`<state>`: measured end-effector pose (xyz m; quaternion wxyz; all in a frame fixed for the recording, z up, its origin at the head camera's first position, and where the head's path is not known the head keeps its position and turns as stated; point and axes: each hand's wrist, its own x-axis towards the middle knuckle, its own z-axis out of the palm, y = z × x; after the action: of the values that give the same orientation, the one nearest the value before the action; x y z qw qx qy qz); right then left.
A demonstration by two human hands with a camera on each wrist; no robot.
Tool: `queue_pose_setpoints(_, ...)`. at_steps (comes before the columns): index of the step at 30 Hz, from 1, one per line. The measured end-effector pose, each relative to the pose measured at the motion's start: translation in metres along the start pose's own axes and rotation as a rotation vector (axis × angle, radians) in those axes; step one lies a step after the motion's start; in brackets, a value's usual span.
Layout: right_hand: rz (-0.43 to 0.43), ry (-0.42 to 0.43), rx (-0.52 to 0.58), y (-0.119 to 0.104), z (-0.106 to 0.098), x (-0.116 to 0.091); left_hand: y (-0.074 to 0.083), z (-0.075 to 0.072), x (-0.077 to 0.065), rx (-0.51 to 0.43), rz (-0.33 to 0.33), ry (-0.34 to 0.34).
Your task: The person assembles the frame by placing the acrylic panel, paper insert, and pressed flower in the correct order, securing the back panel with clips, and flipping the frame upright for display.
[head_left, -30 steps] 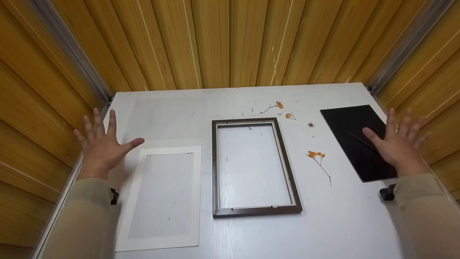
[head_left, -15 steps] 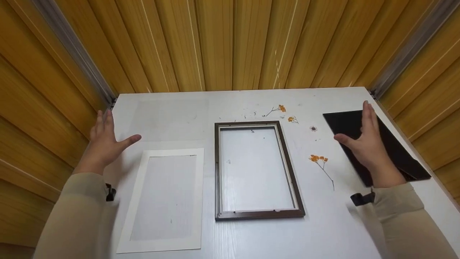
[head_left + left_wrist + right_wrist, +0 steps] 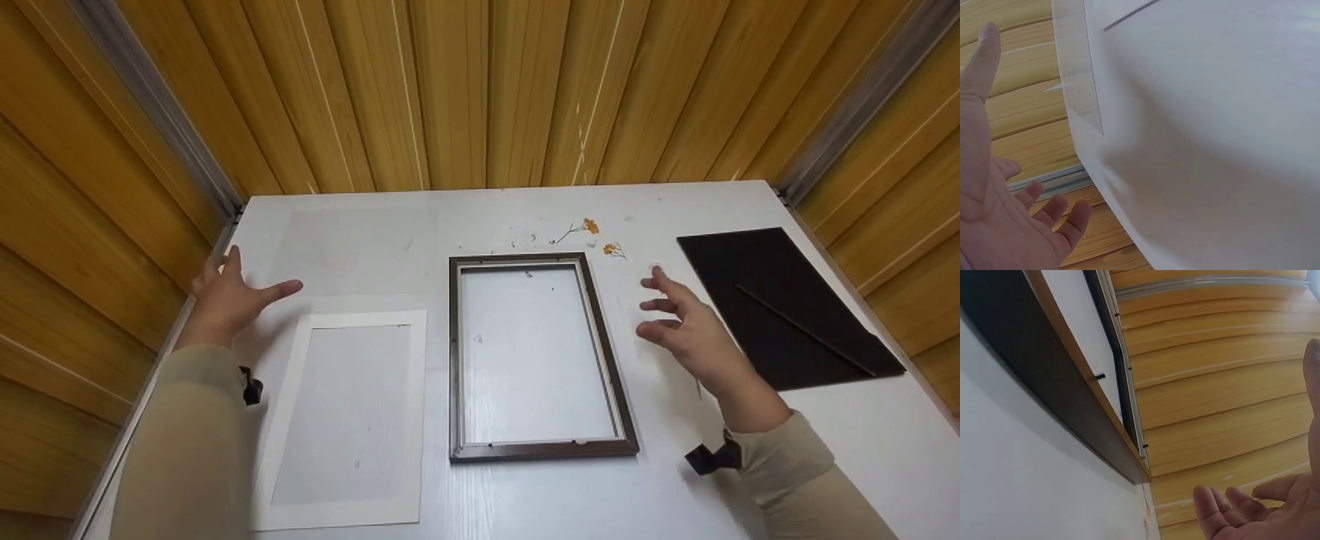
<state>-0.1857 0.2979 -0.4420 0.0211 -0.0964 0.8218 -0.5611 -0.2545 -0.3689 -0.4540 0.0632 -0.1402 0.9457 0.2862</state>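
Note:
My left hand [image 3: 225, 300] hovers at the table's left edge, thumb spread from the fingers, holding nothing; in the left wrist view its palm shows bare. Nearest to it are a white picture mat [image 3: 415, 412] and a clear sheet [image 3: 360, 247]. My right hand [image 3: 697, 337] is right of the brown picture frame [image 3: 540, 451], fingers loosely bent and apart, with nothing between them. It covers most of an orange dried flower; only the stem end [image 3: 698, 388] shows. Its forefinger tip overlaps a small pale dried flower. Two more orange dried flowers [image 3: 591, 225] lie behind the frame.
A black backing board [image 3: 780, 300] with a stand flap lies at the right of the white table [image 3: 525, 502]. Small dark crumbs lie behind the frame. Wood-patterned walls [image 3: 450, 90] enclose the back and both sides.
My right hand has moved left from over the black board to the dried flowers, its spread fingers now bent. My left hand has stayed near the left edge, its fingers turned slightly inward.

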Motion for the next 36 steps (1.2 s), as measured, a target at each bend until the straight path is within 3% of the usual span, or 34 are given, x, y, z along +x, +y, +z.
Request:
queue_pose_setpoints(8, 0.168, -0.055, -0.126, 0.020, 0.028, 0.004, 0.005, 0.010, 0.009, 0.048, -0.075, -0.041)
queue_pose_setpoints(14, 0.161, -0.093, -0.187, 0.031, 0.043, 0.003, 0.008, 0.020, 0.018, 0.055, -0.137, -0.062)
queue_pose_setpoints(19, 0.157, -0.093, -0.229, 0.032, 0.048, 0.001, 0.012, 0.030, 0.023, 0.064, -0.154, -0.024)
queue_pose_setpoints(23, 0.173, -0.091, -0.224, 0.030, 0.049, 0.000, 0.020, 0.032, 0.022, 0.016, -0.206, -0.006)
queue_pose_setpoints(29, 0.177, -0.098, -0.223, 0.031, 0.048, 0.000, 0.033, 0.028, 0.020, -0.055, -0.276, -0.045)
queue_pose_setpoints(34, 0.183, -0.102, -0.226, 0.034, 0.048, 0.001, 0.034, 0.024, 0.021, -0.106, -0.317, -0.086)
queue_pose_setpoints(36, 0.189, -0.104, -0.220, 0.034, 0.048, 0.001, 0.032, 0.023, 0.023, -0.166, -0.322, -0.075)
